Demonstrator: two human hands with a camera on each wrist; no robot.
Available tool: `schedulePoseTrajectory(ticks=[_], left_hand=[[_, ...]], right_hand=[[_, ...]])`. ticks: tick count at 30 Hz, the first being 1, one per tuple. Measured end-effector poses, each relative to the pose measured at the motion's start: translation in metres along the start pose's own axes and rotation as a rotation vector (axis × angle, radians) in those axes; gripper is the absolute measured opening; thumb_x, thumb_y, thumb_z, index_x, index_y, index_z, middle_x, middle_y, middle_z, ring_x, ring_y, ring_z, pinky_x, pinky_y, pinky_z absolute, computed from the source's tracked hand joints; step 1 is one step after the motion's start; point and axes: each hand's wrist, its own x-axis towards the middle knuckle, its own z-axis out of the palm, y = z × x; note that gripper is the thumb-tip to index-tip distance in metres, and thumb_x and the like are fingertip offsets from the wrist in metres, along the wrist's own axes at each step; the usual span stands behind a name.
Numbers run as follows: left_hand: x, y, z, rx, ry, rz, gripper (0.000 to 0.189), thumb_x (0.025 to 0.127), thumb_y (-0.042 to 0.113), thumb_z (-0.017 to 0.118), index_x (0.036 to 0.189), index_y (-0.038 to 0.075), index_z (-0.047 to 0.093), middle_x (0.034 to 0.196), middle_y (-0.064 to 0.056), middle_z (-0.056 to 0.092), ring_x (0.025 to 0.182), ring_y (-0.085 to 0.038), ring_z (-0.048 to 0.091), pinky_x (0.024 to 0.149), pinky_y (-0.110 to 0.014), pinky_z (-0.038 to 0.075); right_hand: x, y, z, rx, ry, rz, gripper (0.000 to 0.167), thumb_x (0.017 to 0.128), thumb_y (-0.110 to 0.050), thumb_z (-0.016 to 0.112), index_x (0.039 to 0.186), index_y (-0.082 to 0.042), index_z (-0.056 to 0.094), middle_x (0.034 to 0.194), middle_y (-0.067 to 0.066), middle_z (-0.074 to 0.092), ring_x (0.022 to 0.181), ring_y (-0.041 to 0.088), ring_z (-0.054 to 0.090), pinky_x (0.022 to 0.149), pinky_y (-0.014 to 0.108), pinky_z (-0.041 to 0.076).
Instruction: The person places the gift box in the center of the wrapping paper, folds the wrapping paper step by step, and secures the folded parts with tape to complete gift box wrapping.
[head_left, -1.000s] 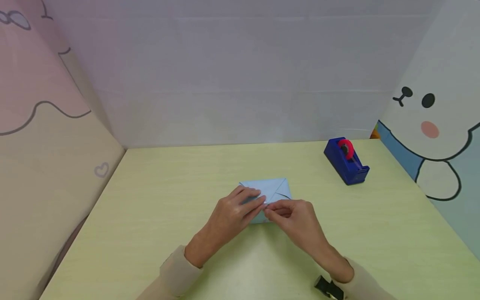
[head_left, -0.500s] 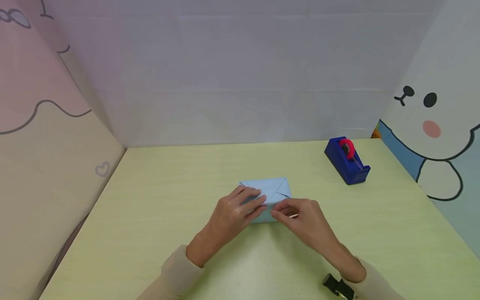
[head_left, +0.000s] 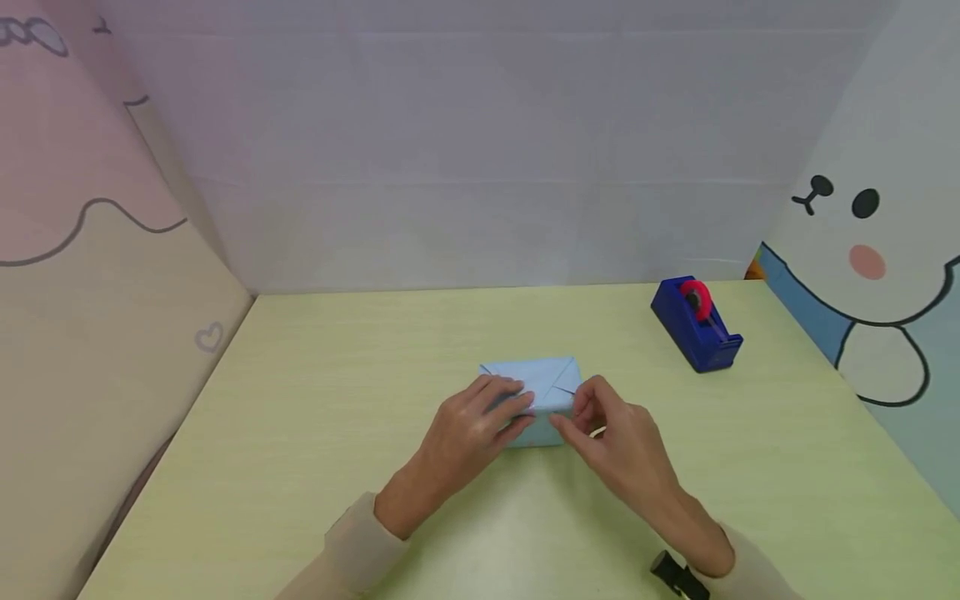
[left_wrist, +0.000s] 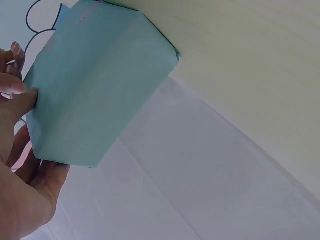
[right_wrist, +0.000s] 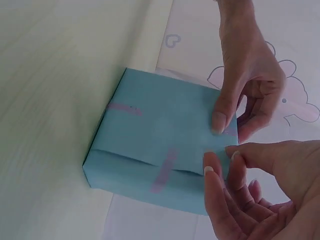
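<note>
A small box wrapped in light blue paper (head_left: 528, 372) lies near the middle of the table. My left hand (head_left: 468, 429) grips its near left part, fingers over the top and thumb on the front face. With curled fingers, my right hand (head_left: 626, 450) pinches the box's near right edge between thumb and fingertips. The right wrist view shows pinkish tape strips (right_wrist: 164, 171) across a paper seam; another strip (right_wrist: 230, 131) shows by the left thumb. In the left wrist view, a broad side of the wrapped box (left_wrist: 102, 85) faces the camera, hiding most of the right hand.
A blue tape dispenser (head_left: 692, 329) with a red-cored roll stands at the back right of the pale table (head_left: 337, 375). A light cloth backdrop (head_left: 450, 167) rises behind it, with cartoon-printed panels at both sides. A black device (head_left: 678, 575) sits by the right cuff.
My right hand has slid rightward along the box's near edge, away from my left fingertips, and its index finger has lifted to the right corner. The left hand keeps its grip.
</note>
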Motion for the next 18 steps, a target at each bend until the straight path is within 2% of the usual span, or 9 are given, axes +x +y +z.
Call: schedulePoseTrajectory(ticks=[6,10,14,18], left_hand=[[0.0,0.003,-0.005,-0.027,-0.053,-0.044,0.03,0.082,0.011,0.088,0.106,0.001,0.074,0.107,-0.01,0.072,0.097,-0.023,0.068,0.089,-0.03,0.057],[-0.001,0.002,-0.007,-0.063,-0.059,-0.044,0.031,0.083,0.008,0.086,0.11,-0.001,0.075,0.11,-0.012,0.071,0.101,-0.024,0.068,0.091,-0.031,0.057],[-0.005,0.002,-0.009,-0.071,-0.079,-0.048,0.036,0.083,0.004,0.084,0.117,-0.003,0.073,0.118,-0.014,0.069,0.109,-0.028,0.066,0.097,-0.035,0.055],[-0.012,0.004,-0.011,-0.025,-0.083,-0.08,0.044,0.081,0.005,0.086,0.122,-0.004,0.071,0.123,-0.017,0.067,0.115,-0.032,0.062,0.101,-0.039,0.052]], right_hand=[[0.001,0.005,-0.003,-0.103,0.023,-0.005,0.043,0.084,-0.016,0.087,0.121,-0.011,0.066,0.067,-0.014,0.053,0.059,0.0,0.057,0.052,0.022,0.045],[0.001,0.008,-0.003,-0.131,0.052,-0.052,0.045,0.082,-0.014,0.088,0.125,-0.009,0.073,0.075,-0.008,0.054,0.064,0.004,0.06,0.054,0.022,0.05],[0.0,0.012,-0.002,-0.135,0.094,-0.109,0.044,0.08,-0.01,0.089,0.122,-0.008,0.076,0.102,0.007,0.058,0.08,0.015,0.066,0.059,0.025,0.057],[-0.002,0.016,-0.003,-0.12,0.088,-0.156,0.045,0.082,-0.007,0.086,0.126,-0.006,0.074,0.133,0.017,0.056,0.1,0.025,0.067,0.067,0.033,0.061]])
